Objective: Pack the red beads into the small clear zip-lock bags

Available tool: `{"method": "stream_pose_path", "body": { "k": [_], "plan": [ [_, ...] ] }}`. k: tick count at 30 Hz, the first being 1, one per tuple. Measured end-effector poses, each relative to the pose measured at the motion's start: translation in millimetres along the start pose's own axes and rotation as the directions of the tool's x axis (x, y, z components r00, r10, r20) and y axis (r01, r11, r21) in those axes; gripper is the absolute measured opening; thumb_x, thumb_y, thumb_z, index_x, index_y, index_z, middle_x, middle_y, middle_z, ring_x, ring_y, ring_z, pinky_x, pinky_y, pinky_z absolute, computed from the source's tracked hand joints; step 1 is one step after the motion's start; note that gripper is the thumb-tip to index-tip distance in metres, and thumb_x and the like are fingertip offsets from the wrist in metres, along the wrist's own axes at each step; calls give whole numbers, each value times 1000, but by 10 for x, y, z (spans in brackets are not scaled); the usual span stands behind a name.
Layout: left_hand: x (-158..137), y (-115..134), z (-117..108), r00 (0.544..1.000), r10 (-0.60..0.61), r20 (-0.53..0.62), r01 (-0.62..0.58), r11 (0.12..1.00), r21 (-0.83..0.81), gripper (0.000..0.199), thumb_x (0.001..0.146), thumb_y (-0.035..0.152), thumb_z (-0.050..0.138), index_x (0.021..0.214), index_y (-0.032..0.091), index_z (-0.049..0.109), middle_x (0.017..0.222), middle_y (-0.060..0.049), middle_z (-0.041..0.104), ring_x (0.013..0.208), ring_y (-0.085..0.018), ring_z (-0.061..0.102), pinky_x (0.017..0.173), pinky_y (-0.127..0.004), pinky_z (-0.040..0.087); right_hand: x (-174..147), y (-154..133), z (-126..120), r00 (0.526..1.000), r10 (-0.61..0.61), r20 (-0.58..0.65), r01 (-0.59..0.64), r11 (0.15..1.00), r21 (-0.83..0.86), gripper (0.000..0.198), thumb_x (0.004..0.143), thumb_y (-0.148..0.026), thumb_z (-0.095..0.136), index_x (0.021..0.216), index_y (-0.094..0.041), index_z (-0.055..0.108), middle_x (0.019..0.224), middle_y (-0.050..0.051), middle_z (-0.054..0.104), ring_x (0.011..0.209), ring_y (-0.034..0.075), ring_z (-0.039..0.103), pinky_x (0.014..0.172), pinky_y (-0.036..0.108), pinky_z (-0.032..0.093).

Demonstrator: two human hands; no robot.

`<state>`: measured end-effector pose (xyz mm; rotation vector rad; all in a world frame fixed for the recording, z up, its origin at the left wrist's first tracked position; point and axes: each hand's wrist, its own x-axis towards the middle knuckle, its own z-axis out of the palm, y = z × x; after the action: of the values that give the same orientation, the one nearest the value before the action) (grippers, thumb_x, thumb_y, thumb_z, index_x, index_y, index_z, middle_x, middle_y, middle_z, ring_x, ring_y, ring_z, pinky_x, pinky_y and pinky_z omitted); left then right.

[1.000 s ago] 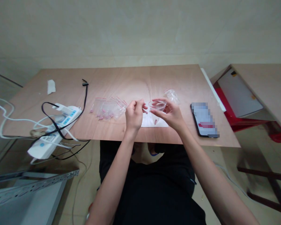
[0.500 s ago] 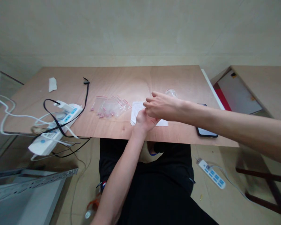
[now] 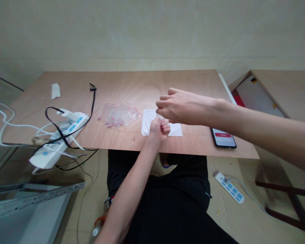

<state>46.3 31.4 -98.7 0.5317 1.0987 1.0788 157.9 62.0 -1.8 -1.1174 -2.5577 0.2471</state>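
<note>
My left hand [image 3: 159,130] is closed, palm up, around what looks like a small clear zip bag [image 3: 163,119] with dark red bits showing between the fingers. Just above it my right hand [image 3: 170,105] is curled, back of the hand toward me; its fingertips and anything in them are hidden. Under both hands lies a white paper sheet [image 3: 147,122], partly covered. To the left, several clear zip bags [image 3: 128,114] with red edges overlap on the wooden table [image 3: 132,84], small pinkish-red pieces inside some of them.
A white power strip [image 3: 77,122] with tangled black and white cables sits at the table's left edge. A phone [image 3: 223,139] with a lit screen lies at the right, below my right forearm. A torn white scrap [image 3: 55,91] is at the back left. Another power strip [image 3: 229,187] rests on the floor.
My right hand has lifted slightly and shifted up, uncovering more of my left hand. My left fingers have curled closed, with red bits showing. More of the phone's screen shows.
</note>
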Motion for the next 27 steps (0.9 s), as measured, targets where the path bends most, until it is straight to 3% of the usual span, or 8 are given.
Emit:
{"method": "stream_pose_path", "body": {
  "k": [3, 5, 7, 9, 12, 15, 20, 27],
  "plan": [
    [71, 46, -57, 991, 77, -109, -62, 990, 128, 44, 93, 32, 35, 50, 23, 31, 39, 6, 25, 38, -12, 39, 46, -24, 35, -20, -53, -388, 975, -133, 176, 145, 988, -58, 28, 80, -49, 68, 92, -24, 72, 97, -3, 68, 104, 20, 62, 95, 36, 42],
    [138, 101, -74, 938, 318, -139, -230, 870, 437, 46, 94, 35, 38, 50, 23, 35, 42, 3, 36, 48, -15, 51, 54, -25, 38, -68, -4, -529, 985, -84, 148, 99, 990, -100, 42, 80, -55, 66, 107, -23, 70, 108, 1, 66, 108, 23, 61, 94, 38, 43],
    [224, 132, -62, 830, 558, 27, -375, 520, 768, 43, 96, 35, 39, 55, 22, 45, 52, -1, 51, 64, -19, 60, 63, -28, 40, -141, 115, -542, 996, 2, 94, 8, 994, -113, 47, 78, -53, 69, 113, -22, 68, 109, 5, 66, 105, 25, 62, 92, 39, 45],
    [320, 112, -32, 762, 585, 276, -438, 154, 886, 40, 98, 34, 33, 66, 21, 53, 66, -6, 61, 73, -21, 63, 69, -30, 41, -222, 280, -451, 995, 96, 29, -93, 990, -103, 47, 77, -50, 72, 114, -21, 68, 106, 7, 67, 100, 26, 63, 89, 39, 45],
    [452, 6, 2, 744, 480, 465, -485, -90, 870, 36, 100, 31, 32, 80, 17, 59, 83, -12, 67, 82, -22, 63, 74, -31, 42, -325, 555, -214, 965, 244, -97, -254, 960, -115, 42, 78, -49, 70, 107, -19, 69, 100, 10, 67, 94, 27, 63, 84, 40, 46],
    [521, -96, 1, 738, 450, 503, -506, -126, 854, 30, 99, 29, 36, 85, 16, 59, 92, -15, 67, 92, -24, 60, 81, -33, 42, -393, 802, 58, 895, 400, -196, -427, 896, -123, 41, 81, -49, 65, 104, -15, 69, 97, 13, 67, 91, 28, 63, 81, 42, 47],
    [518, -109, -20, 728, 424, 538, -524, -162, 836, 26, 98, 27, 38, 88, 16, 59, 98, -17, 66, 99, -27, 56, 86, -36, 40, -430, 993, 515, 768, 581, -269, -619, 781, -81, 59, 89, -36, 48, 137, -2, 46, 123, 27, 60, 114, 38, 56, 93, 52, 44],
    [470, -68, -28, 717, 429, 549, -514, -208, 832, 28, 97, 29, 37, 90, 14, 60, 101, -19, 65, 103, -30, 53, 87, -41, 38, -429, 912, 910, 790, 612, -29, -609, 780, -142, 68, 94, -36, 28, 149, 4, 22, 157, 25, 21, 146, 39, 18, 116, 58, 18]
  ]
}}
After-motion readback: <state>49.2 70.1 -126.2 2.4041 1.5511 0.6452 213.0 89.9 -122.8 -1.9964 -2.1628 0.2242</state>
